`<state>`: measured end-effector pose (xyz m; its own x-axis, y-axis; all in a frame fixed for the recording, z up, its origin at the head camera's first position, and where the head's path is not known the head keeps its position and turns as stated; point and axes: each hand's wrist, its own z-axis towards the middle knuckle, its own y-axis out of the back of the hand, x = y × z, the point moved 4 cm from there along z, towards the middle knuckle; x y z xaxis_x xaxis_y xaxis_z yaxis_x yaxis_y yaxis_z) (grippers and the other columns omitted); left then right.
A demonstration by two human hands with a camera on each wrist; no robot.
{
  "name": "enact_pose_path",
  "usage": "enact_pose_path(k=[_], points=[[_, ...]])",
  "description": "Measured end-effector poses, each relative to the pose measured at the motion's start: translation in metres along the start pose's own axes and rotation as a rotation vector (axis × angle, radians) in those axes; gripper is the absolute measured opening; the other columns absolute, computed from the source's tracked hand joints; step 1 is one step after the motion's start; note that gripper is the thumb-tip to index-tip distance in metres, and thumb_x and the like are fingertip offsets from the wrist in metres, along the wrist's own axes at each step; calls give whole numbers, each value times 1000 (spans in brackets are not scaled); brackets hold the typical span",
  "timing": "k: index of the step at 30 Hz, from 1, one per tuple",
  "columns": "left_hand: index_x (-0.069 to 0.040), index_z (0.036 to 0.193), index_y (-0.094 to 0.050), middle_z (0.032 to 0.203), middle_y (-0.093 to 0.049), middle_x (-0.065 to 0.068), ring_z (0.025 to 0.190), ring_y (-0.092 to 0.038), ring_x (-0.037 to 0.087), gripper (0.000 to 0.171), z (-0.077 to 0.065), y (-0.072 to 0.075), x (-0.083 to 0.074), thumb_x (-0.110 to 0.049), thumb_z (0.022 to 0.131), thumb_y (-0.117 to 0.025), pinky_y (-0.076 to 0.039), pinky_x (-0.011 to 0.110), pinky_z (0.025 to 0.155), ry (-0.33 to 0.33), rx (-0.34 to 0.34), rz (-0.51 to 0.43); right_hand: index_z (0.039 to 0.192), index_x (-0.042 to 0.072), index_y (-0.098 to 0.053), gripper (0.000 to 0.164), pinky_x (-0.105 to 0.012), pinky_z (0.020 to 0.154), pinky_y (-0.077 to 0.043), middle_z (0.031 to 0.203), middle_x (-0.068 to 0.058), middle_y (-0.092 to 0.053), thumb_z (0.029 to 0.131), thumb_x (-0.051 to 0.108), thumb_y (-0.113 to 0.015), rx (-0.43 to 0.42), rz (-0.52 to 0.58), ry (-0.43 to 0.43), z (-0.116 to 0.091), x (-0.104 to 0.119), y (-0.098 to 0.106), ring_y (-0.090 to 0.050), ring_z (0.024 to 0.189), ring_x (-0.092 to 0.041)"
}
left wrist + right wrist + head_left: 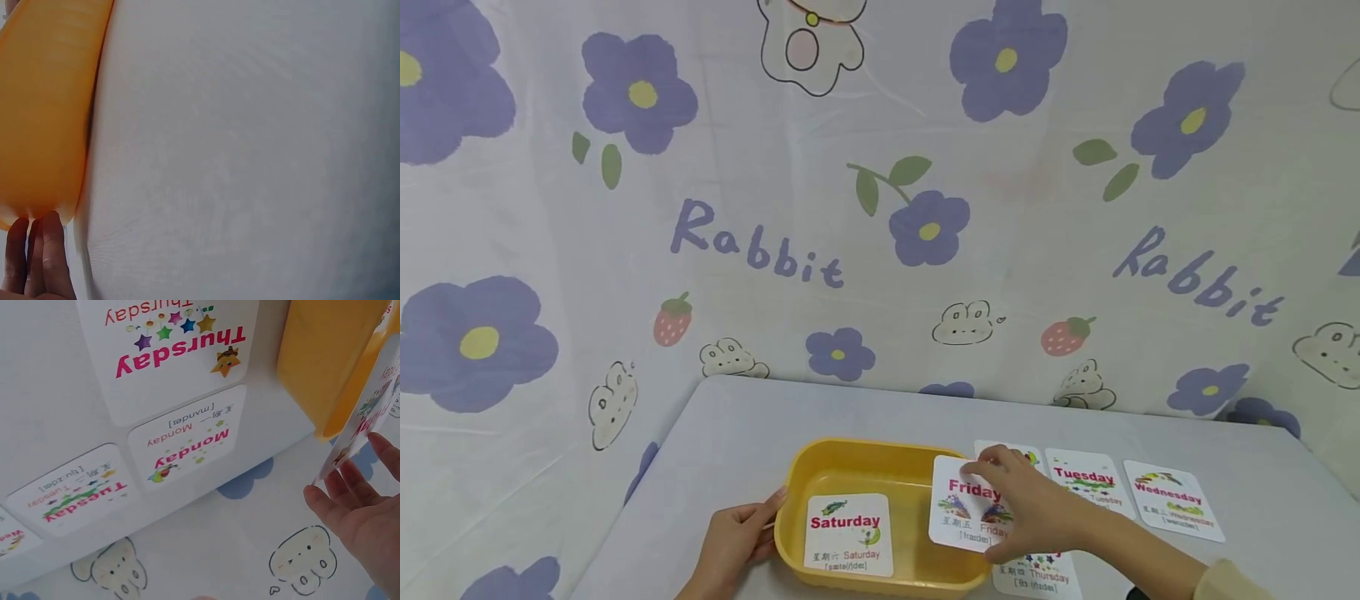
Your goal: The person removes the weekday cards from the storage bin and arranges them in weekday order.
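Over yellow tray (912, 523), right end: Friday card (958, 510), pinched between right hand (1036, 503) thumb and fingers | left hand (736, 537) fingers near straight on tray end, thumb hold unclear | likely transfer step; next needs edge clearance | labels: Saturday card (847, 535) inside; Monday (187, 447), Tuesday (1086, 479), Wednesday (1172, 500), Thursday (1039, 578) on table (737, 433)

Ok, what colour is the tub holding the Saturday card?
The tub is yellow, clearest in the head view.
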<state>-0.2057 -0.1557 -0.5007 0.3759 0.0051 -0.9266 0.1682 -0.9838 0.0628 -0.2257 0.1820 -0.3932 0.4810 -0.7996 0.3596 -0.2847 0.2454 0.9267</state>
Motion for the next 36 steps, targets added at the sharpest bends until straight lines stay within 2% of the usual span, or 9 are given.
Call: enact_pose_path(k=[14,25,36], points=[[13,110,-60,84,-71,13,70,-69,14,80,1,1,0,-57,71,-69,-57,26,63,11,-4,11,128,20,-49,84,-57,94,-42,135,-13,-36,57,49,-83,4,45,-78,-30,-29,2,-41,115,-30],[13,109,-60,85,-71,14,71,-69,15,79,2,0,1,-56,72,-69,-57,27,63,8,-10,22,128,20,-48,85,-60,91,-42,135,-14,-35,56,47,-84,-10,71,-114,-55,-63,1,-38,115,-32],[12,108,-61,86,-71,14,69,-69,14,77,1,0,0,-55,73,-69,-57,27,62,18,-30,30,128,20,-47,84,-60,91,-43,135,-16,-33,56,45,-85,-6,92,-146,-64,-74,-2,-38,114,-33]])
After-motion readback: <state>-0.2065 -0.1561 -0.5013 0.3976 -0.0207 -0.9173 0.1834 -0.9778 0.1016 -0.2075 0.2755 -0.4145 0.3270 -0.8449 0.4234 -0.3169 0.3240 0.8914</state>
